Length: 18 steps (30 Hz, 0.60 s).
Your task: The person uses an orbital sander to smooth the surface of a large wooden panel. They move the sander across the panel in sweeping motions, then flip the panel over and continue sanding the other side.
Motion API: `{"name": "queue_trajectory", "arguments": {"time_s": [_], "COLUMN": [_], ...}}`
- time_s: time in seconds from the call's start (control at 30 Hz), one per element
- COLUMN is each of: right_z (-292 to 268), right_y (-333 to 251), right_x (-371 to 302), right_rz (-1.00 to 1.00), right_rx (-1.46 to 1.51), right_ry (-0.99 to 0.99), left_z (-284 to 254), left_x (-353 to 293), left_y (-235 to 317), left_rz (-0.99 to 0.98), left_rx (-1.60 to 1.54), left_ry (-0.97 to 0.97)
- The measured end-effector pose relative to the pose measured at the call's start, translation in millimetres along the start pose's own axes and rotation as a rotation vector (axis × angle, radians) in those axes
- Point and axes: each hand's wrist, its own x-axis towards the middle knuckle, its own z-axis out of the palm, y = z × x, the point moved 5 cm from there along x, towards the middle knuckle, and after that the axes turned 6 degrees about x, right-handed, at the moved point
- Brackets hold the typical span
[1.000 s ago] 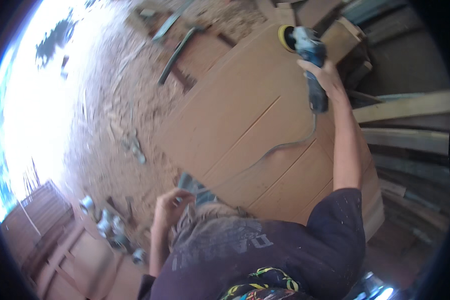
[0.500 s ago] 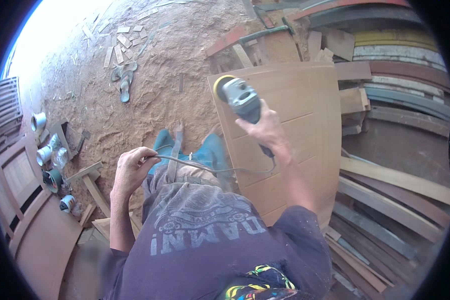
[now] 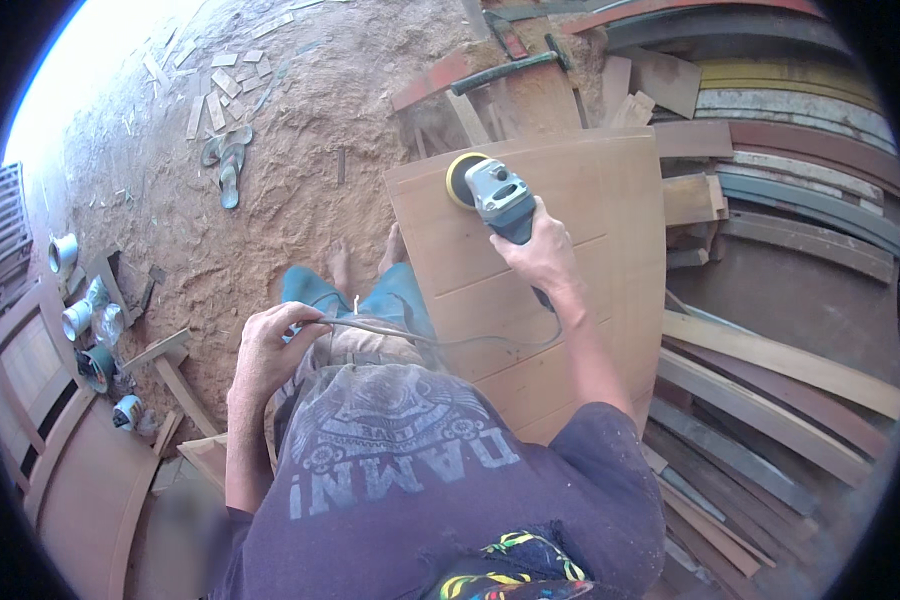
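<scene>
The right hand (image 3: 543, 252) is closed around a sander (image 3: 492, 192), its pad near the wooden panel's (image 3: 610, 215) far left edge. The left hand (image 3: 270, 350) pinches the cord (image 3: 410, 338); bare panel lies open rightward

Right arm: stretched forward and nearly straight, forearm bare from the sleeve.
Right hand (image 3: 542, 252): knuckles up, fingers wrapped tight around the sander (image 3: 498, 197) body.
Left arm: bent at the elbow, held close to the body.
Left hand (image 3: 270, 350): curled at the waist, apparently pinching the power cord (image 3: 410, 338); fingertips partly hidden.
</scene>
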Motion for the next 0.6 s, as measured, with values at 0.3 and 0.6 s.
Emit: {"name": "queue_trajectory", "arguments": {"time_s": [0.3,0.6], "right_z": [-37,-72], "right_y": [45,69], "right_x": [18,35], "right_rz": [0.037,0.111], "right_rx": [0.013,0.037], "right_ry": [0.056,0.087], "left_z": [16,29], "left_x": [30,46], "left_y": [40,66], "left_rz": [0.017,0.032], "left_rx": [0.104,0.126], "left_ry": [-0.125,-0.149]}}
